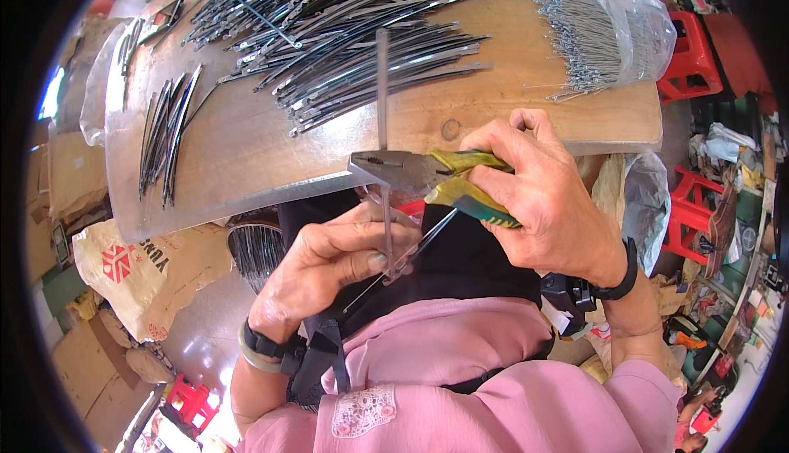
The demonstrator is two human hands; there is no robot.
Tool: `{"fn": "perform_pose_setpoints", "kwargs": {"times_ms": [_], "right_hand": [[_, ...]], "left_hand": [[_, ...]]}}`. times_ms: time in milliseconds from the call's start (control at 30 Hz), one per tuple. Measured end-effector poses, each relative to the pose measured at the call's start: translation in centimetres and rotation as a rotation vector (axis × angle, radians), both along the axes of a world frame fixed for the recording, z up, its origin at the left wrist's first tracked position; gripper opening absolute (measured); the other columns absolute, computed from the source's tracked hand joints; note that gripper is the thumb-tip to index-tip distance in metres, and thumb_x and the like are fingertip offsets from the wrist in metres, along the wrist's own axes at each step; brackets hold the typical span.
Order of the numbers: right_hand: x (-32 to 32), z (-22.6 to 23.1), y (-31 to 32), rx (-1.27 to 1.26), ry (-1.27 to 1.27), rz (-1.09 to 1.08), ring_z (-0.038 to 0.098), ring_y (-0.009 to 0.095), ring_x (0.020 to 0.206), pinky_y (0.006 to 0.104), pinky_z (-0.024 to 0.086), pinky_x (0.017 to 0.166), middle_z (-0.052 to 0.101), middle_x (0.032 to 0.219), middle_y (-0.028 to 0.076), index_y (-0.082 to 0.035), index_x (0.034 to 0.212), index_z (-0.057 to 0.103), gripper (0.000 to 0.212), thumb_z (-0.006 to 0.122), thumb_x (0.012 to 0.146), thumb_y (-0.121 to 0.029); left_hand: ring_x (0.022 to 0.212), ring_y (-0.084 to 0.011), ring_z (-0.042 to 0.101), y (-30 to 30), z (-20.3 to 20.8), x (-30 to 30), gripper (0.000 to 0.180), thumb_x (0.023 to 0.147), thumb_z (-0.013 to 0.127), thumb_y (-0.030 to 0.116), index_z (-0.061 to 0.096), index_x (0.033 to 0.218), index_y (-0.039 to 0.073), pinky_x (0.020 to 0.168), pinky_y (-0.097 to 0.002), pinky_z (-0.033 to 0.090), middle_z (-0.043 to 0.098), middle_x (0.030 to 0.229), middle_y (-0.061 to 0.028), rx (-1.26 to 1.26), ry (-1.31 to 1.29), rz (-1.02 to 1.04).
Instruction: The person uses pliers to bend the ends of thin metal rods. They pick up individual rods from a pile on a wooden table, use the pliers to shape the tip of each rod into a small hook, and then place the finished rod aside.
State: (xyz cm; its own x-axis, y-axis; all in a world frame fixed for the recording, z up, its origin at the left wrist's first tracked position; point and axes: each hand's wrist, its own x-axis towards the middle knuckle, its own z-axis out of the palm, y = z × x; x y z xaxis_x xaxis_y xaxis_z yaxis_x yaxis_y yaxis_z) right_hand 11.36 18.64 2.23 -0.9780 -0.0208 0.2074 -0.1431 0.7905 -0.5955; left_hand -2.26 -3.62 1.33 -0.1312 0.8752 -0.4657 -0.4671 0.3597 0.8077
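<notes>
Tan sack: red emblem, black lettering, possibly smaller print.

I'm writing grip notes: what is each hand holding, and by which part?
The right hand grips pliers by the handles. The left hand pinches a narrow strip near its lower end; whether it also holds the thin rod there is unclear.

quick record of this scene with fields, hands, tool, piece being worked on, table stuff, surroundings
left hand: pinching the lower part of a flat grey strip
right hand: gripping yellow-and-green pliers
pliers position: jaws across the strip; whether they clamp it is unclear
near left fingers: thin rod, slanting
tabletop: large pile of dark strips, smaller group of strips at left, thin wires partly in clear plastic at right
beyond table, right: red stools
</notes>
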Motion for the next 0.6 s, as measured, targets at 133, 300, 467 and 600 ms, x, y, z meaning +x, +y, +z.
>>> {"fn": "perform_pose_setpoints", "kwargs": {"times_ms": [133,300,467,600], "right_hand": [[0.0,1.3,-0.5,-0.016,0.030,0.011,0.049,0.035,0.088,0.0432,0.040,0.083,0.057,0.102,0.012,0.003,0.084,0.063,0.030,0.066,0.054,-0.001],[0.3,0.5,-1.5,-0.055,0.046,0.042,0.050,0.032,0.085,0.0447,0.039,0.084,0.057,0.100,0.012,0.002,0.084,0.064,0.032,0.063,0.052,0.001],[-0.1,-0.2,-1.9,-0.071,0.056,0.017,0.056,0.030,0.087,0.0470,0.037,0.087,0.060,0.101,0.009,-0.002,0.078,0.062,0.023,0.064,0.056,-0.002],[0.1,1.5,-0.9,0.085,0.188,-0.119,0.058,0.029,0.092,0.0466,0.039,0.086,0.061,0.102,0.009,-0.005,0.077,0.062,0.014,0.068,0.064,-0.009]], "left_hand": [[0.104,-0.0221,0.062,0.2,-0.9,-2.0,0.029,0.086,0.057,-0.006,0.068,0.112,-0.004,0.096,-0.0337,0.048,0.063,0.116,-0.0154,0.212,0.020,-0.223],[0.091,-0.0172,0.065,1.1,0.3,-0.6,0.025,0.092,0.062,0.006,0.066,0.115,0.000,0.082,-0.0292,0.053,0.069,0.100,-0.0109,-0.033,-0.240,-0.045],[0.061,-0.0165,0.059,1.7,0.1,2.2,0.021,0.091,0.067,0.016,0.059,0.103,0.000,0.054,-0.0298,0.046,0.062,0.076,-0.0072,-0.248,-0.201,0.094],[0.049,-0.0137,0.048,2.1,0.2,4.2,0.018,0.093,0.065,0.017,0.060,0.100,0.001,0.042,-0.0265,0.036,0.053,0.064,-0.0053,-0.151,-0.578,0.469]]}}
